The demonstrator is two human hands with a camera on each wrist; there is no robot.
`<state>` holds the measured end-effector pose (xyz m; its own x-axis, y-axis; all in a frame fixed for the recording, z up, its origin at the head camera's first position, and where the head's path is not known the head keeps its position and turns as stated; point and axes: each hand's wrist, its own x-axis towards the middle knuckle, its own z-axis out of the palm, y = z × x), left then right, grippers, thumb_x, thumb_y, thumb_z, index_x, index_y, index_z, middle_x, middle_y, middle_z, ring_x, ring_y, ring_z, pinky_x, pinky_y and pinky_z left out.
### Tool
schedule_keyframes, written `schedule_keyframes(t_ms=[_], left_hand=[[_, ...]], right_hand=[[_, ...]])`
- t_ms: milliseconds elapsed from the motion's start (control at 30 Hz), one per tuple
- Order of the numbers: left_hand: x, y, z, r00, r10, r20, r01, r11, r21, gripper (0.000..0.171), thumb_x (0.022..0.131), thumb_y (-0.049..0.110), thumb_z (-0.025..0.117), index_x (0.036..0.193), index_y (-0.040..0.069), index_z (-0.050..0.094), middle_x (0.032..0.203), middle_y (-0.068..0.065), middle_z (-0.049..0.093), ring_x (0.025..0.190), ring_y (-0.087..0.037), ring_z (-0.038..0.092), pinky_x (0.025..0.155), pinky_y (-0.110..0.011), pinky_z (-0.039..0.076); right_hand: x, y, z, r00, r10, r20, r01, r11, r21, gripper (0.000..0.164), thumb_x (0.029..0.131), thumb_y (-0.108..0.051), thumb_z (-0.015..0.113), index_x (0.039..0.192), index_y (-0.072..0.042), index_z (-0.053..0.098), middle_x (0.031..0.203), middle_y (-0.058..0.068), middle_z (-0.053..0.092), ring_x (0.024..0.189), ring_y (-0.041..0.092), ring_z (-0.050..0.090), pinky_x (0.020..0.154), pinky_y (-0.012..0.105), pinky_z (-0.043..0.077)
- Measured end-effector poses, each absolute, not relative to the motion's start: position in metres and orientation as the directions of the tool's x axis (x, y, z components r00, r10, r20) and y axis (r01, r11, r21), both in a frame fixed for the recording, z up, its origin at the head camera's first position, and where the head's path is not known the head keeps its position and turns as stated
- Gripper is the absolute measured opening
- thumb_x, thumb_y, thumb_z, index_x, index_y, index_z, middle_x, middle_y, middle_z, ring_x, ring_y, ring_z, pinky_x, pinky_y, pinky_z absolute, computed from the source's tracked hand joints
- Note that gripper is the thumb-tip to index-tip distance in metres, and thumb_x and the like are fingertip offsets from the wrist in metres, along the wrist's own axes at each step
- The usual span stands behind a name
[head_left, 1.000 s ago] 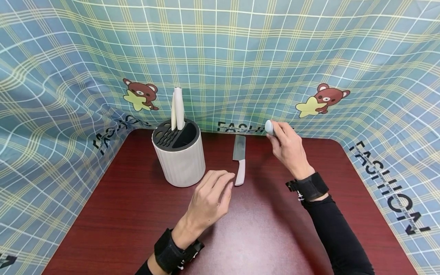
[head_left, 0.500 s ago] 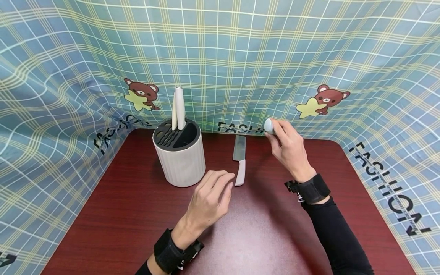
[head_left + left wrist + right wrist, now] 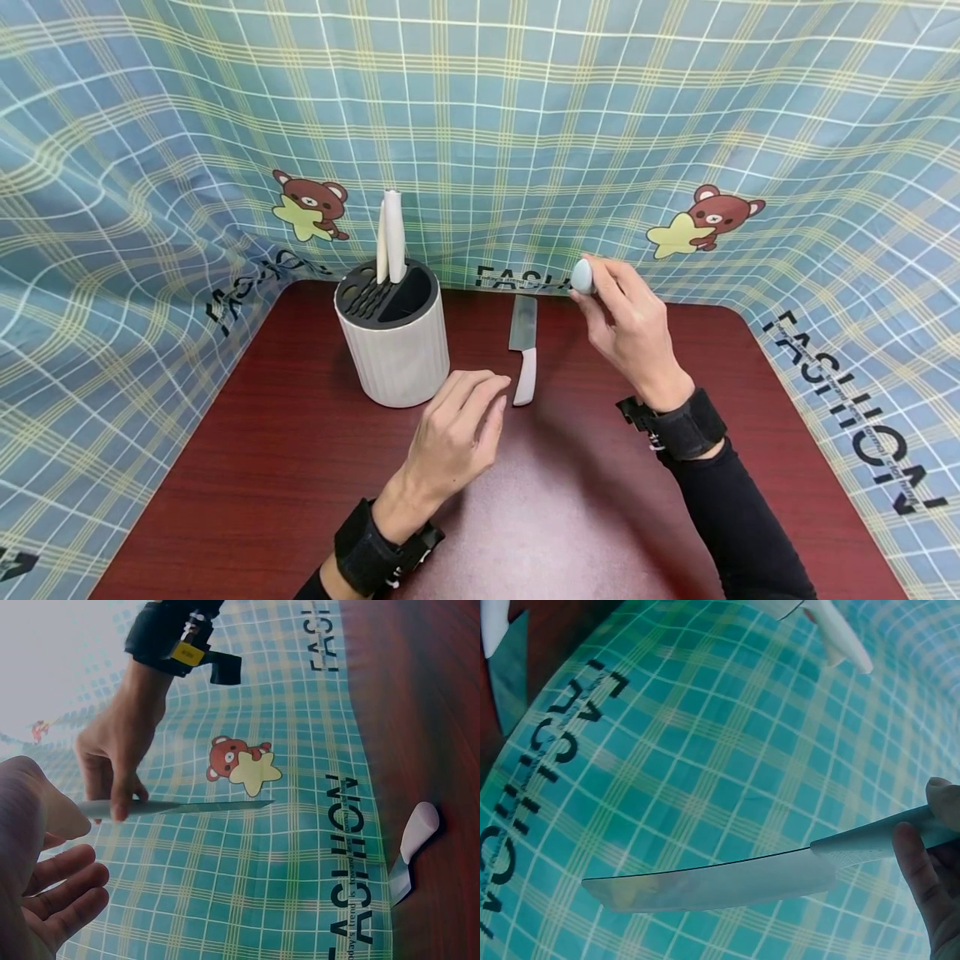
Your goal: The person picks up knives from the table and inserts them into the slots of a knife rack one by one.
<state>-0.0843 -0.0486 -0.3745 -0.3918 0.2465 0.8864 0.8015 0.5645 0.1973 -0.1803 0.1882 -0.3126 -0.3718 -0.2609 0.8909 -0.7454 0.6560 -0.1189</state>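
Observation:
My right hand (image 3: 636,337) grips a kitchen knife (image 3: 712,885) by its pale grey-blue handle, raised over the back right of the table. In the head view only the handle end (image 3: 581,276) shows; the right wrist view shows the broad, square-tipped blade. My left hand (image 3: 456,437) hovers with loosely bent fingers and holds nothing. Just beyond its fingertips a cleaver (image 3: 523,333) lies on the table, blade toward the back wall and white handle toward me. To the left stands a white ribbed knife block (image 3: 401,358) with two white-handled utensils (image 3: 392,242) upright in its black slotted top.
A dark red wooden table (image 3: 285,467) carries everything. Plaid cloth (image 3: 480,150) with printed bears encloses its back and both sides, close behind the knife block. The block's top has several narrow slots on the left and a wide opening (image 3: 408,296) on the right.
My right hand has shifted slightly left, with the knife handle tilting a little toward the left. The left hand, cleaver and knife block stay where they were.

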Motion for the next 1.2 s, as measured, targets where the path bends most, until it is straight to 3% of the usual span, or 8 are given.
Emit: schedule_keyframes(t_ms=[333, 500, 667, 1200], left_hand=[[-0.085, -0.048, -0.373, -0.382, 0.242, 0.892, 0.801, 0.569, 0.189, 0.022, 0.09, 0.003, 0.065, 0.111, 0.003, 0.07, 0.101, -0.008, 0.069, 0.088, -0.021, 0.062, 0.078, -0.03, 0.053], [-0.085, -0.048, -0.372, -0.381, 0.243, 0.892, 0.801, 0.569, 0.187, 0.022, 0.089, 0.003, 0.065, 0.111, 0.003, 0.07, 0.101, -0.008, 0.069, 0.088, -0.021, 0.062, 0.078, -0.03, 0.053], [-0.083, -0.048, -0.371, -0.39, 0.24, 0.889, 0.799, 0.567, 0.198, 0.022, 0.089, 0.003, 0.065, 0.111, 0.003, 0.07, 0.102, -0.008, 0.069, 0.087, -0.02, 0.062, 0.077, -0.03, 0.053], [-0.084, -0.046, -0.363, -0.341, 0.222, 0.913, 0.82, 0.545, 0.173, 0.024, 0.089, 0.002, 0.066, 0.112, -0.001, 0.069, 0.102, -0.011, 0.069, 0.089, -0.022, 0.064, 0.08, -0.032, 0.054]], right_hand=[[-0.163, 0.177, -0.302, -0.297, -0.289, 0.91, -0.778, 0.626, -0.055, 0.052, 0.084, -0.002, 0.079, 0.134, -0.002, 0.064, 0.11, 0.021, 0.068, 0.097, 0.031, 0.068, 0.081, 0.039, 0.055], [-0.153, 0.171, -0.296, -0.252, -0.266, 0.931, -0.793, 0.607, -0.041, 0.039, 0.094, -0.017, 0.072, 0.13, -0.002, 0.067, 0.107, 0.019, 0.07, 0.092, 0.029, 0.068, 0.079, 0.038, 0.054], [-0.144, 0.165, -0.29, -0.225, -0.241, 0.944, -0.817, 0.575, -0.047, 0.038, 0.098, -0.025, 0.067, 0.125, 0.001, 0.069, 0.103, 0.019, 0.07, 0.084, 0.027, 0.066, 0.072, 0.035, 0.051], [-0.122, 0.149, -0.286, -0.17, -0.233, 0.958, -0.889, 0.455, -0.047, 0.037, 0.096, -0.023, 0.071, 0.12, 0.005, 0.071, 0.101, 0.02, 0.072, 0.085, 0.027, 0.069, 0.076, 0.031, 0.055]])
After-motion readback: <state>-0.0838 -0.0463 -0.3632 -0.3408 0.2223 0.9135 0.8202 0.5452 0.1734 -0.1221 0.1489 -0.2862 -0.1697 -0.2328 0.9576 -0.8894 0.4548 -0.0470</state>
